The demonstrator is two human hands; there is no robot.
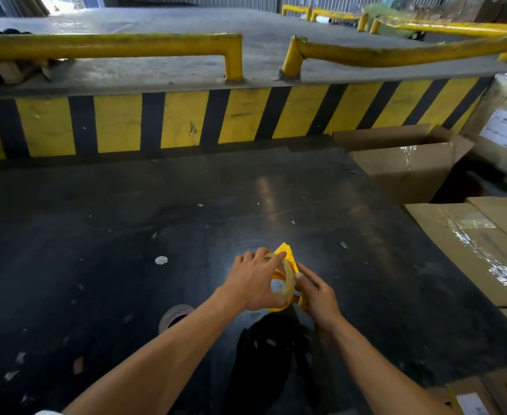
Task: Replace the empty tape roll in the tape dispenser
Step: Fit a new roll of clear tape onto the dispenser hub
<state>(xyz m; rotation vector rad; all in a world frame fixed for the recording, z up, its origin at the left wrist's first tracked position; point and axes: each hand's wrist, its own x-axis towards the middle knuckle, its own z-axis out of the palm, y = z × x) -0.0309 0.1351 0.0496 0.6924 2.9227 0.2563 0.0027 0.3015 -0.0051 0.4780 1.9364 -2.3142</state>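
A yellow tape dispenser [288,255] is held just above the black table [126,235] in the head view. My left hand [256,283] grips a clear tape roll [286,284] that sits against the dispenser's side, fingers curled over its rim. My right hand [316,295] holds the dispenser's handle from the right, thumb and fingers pressed to the yellow plastic. A second roll, a brownish ring [174,317], lies flat on the table to the left of my left forearm. Much of the dispenser is hidden behind both hands.
Cardboard boxes [471,244] sealed with clear tape line the table's right side, one open box [402,163] farther back. A yellow-and-black striped dock wall [186,121] with yellow rails [111,44] rises behind the table. Small scraps [161,260] dot the surface.
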